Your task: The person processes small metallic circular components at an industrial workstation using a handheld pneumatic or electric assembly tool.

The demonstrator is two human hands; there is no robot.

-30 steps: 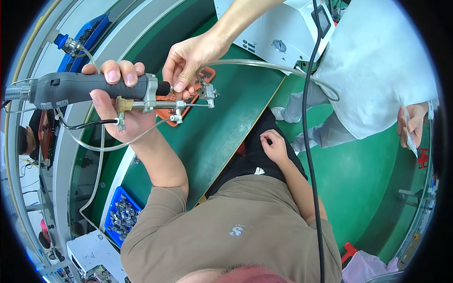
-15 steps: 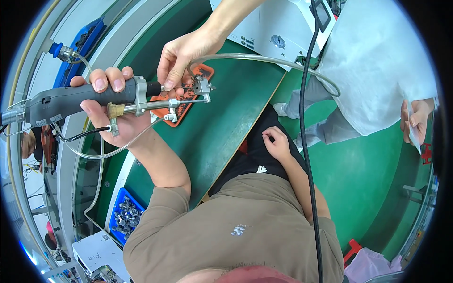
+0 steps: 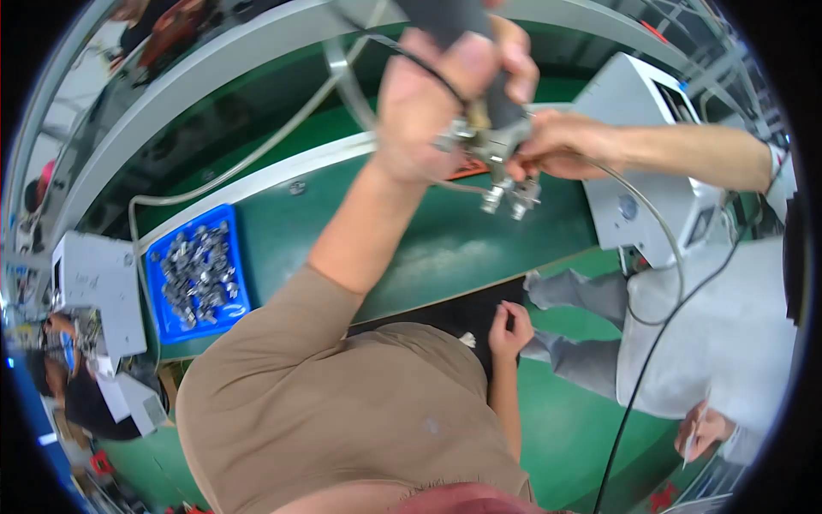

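Observation:
My left hand (image 3: 428, 103) is raised over the bench, wrapped round the dark grey body of a handheld power tool (image 3: 449, 21). A silvery metal bracket with fittings (image 3: 497, 150) is at its lower end, and a thin black tube and a clear hose run from it. Motion blurs the hand and tool. Another person's hand (image 3: 561, 146) reaches in from the right and touches the tool's tip; what its fingers pinch cannot be made out. On my lap lies my right hand (image 3: 509, 332), thumb and fingers curled together with nothing between them.
A blue tray (image 3: 242, 287) of small metal parts stands on the green bench (image 3: 437, 265) at left. Part of an orange tray (image 3: 469, 168) shows behind the tool. White machines (image 3: 634, 180) (image 3: 103, 291) flank the bench. A person in white (image 3: 685, 343) stands at right, near a hanging black cable (image 3: 638, 398).
My view has turned, so the bench and blue tray sit differently. The tool now points downward rather than sideways, still in my left hand. The other person's hand stays at its tip.

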